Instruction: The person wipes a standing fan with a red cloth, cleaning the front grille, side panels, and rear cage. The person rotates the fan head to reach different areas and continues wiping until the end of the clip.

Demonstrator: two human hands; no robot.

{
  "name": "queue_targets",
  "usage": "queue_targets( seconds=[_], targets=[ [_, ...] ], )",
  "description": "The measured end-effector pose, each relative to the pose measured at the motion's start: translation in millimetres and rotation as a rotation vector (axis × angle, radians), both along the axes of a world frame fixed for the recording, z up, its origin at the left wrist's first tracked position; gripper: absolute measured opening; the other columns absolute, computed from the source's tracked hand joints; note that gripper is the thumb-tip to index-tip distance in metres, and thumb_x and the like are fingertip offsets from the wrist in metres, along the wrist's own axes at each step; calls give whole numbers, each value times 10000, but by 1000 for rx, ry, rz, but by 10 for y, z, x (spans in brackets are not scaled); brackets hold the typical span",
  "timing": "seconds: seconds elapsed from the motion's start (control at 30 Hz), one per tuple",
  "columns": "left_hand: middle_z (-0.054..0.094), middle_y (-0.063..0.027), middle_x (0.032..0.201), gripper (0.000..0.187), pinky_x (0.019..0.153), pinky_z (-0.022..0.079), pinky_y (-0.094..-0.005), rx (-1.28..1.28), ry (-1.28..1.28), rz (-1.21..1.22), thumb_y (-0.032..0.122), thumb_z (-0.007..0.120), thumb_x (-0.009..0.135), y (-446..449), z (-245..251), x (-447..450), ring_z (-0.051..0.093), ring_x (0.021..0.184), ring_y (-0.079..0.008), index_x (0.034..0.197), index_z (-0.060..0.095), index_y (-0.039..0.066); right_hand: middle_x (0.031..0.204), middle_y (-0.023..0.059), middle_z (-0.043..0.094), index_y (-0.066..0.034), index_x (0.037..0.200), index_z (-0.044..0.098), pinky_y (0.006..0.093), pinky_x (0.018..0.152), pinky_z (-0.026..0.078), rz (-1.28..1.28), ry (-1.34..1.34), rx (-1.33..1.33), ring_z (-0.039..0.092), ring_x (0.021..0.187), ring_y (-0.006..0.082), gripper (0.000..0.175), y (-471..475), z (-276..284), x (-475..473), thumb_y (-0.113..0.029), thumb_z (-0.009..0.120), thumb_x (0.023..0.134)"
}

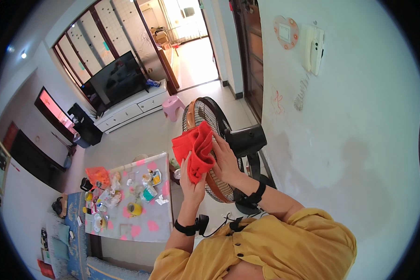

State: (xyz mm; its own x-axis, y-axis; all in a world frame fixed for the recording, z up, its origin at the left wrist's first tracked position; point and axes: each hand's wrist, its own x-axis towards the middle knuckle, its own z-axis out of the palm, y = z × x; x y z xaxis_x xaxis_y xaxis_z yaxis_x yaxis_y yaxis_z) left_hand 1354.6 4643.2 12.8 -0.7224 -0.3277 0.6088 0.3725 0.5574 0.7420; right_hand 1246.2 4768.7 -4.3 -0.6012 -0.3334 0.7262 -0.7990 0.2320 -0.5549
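A bunched red cloth [196, 148] is held up in front of a standing fan. My left hand [193, 183] grips it from below, with fingers reaching up over its folds. On its right edge is my right hand [225, 159], with fingertips partly hidden at the cloth and close to the fan's wire grille [210, 115]. Whether those fingertips also touch the grille cannot be told. The fan has a copper-coloured rim [217, 189] and a black motor housing [246, 140]. The cloth and my hands cover much of its front.
Left of the fan is a low table [150, 227] with a clear cover, bearing a yellow mug [134, 209], bags and dishes. A pink plastic stool [173, 107] stands beyond. A wall [336, 140] with an intercom handset [312, 49] rises at right. Cables hang near my waist.
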Motion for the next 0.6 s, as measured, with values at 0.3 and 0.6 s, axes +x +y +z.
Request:
queue_targets(
  seconds=[0.3, 0.6],
  targets=[
    [542, -125, 1461, 582, 1120, 436, -395, 864, 138, -266, 173, 631, 992, -268, 125, 519, 546, 1320, -243, 1511, 428, 5, 1568, 238, 400, -36, 1545, 387, 461, 1186, 332, 166, -32, 27, 422, 1432, 382, 781, 316, 531, 158, -351, 725, 915],
    [543, -166, 1449, 635, 1106, 434, -413, 424, 101, -291, 390, 558, 1027, -239, 844, 463, 551, 1298, -299, 1496, 442, -21, 1210, 83, 717, 27, 1314, 609, 336, 991, 532, 775, -923, -349, 663, 1115, 158, 490, 395, 934, 355, -153, 800, 900]
  ],
)
